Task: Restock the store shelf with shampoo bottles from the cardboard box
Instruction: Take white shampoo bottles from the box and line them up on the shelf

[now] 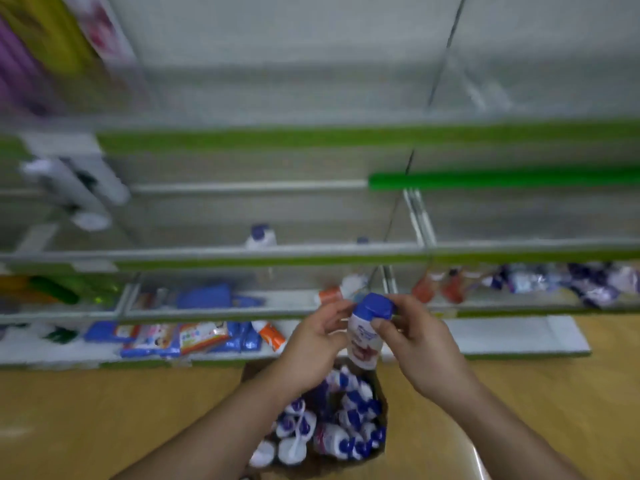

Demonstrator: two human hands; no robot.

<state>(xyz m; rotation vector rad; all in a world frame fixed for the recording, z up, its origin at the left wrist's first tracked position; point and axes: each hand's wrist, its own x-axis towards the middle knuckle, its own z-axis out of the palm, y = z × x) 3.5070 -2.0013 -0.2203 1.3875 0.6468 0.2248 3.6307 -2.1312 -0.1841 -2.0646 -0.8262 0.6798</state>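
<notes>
Blue on top and white below, the shampoo bottle (363,336) stands roughly upright in the air, directly above the cardboard box (250,374) and in front of the lower shelves. On my feed the right hand (415,344) has its thumb and fingers curled round the blue cap and the bottle's shoulder. The left hand (311,344) curls in against the bottle's other side, fingertips up by the cap, so both hands hold the one bottle between them. The motion blur keeps me from reading the label.

Below the hands, the box sits on the wooden floor (104,410), open at the top, with a heap of matching bottles (332,420) lying at all angles inside.

Beyond the held bottle, one stocked bottle (261,235) of the same kind stands on the middle shelf (207,252), behind its front rail. A second blue cap (362,240) shows farther right on the same shelf, well apart from the first.

One level down I make out blue packs (204,296) and orange tubes (329,294). The bottom shelf carries colourful packets (173,337). At far left, tall white containers (76,188) are smeared by blur. A bright green strip (502,178) runs along a shelf edge at upper right.
</notes>
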